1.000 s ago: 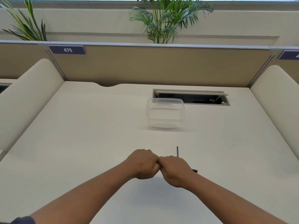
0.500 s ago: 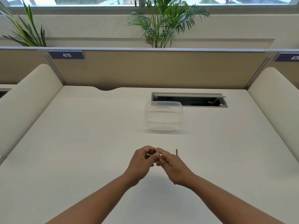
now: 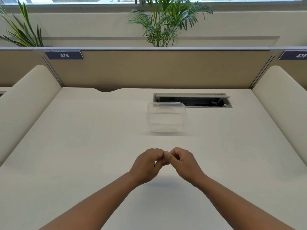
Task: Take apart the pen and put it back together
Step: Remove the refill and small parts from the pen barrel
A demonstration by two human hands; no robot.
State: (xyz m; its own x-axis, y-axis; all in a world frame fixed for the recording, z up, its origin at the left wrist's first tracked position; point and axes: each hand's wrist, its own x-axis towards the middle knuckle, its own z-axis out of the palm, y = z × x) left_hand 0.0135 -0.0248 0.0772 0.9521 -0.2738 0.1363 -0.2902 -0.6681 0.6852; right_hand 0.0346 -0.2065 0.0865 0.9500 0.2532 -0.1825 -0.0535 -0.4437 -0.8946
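— Pale worktop (image 3: pixel 83 146), fabric partition at the far edge, a clear plastic tub (image 3: pixel 166 119) standing toward that edge by the open cable hatch (image 3: pixel 192 100). Where's the pen?

— Hidden, probably pinched between the two hands near the near edge; I can't make out any part of it.

— And the grip?

— Left hand (image 3: pixel 146 165) and right hand (image 3: pixel 184 163) are curled, fingertips touching at the middle. Whether they're clamped on a pen piece, I cannot tell.

— Which way does it lie?

— Judging by the knuckles, its long axis runs left to right between the hands, both equally near, so pulling or pushing goes sideways.
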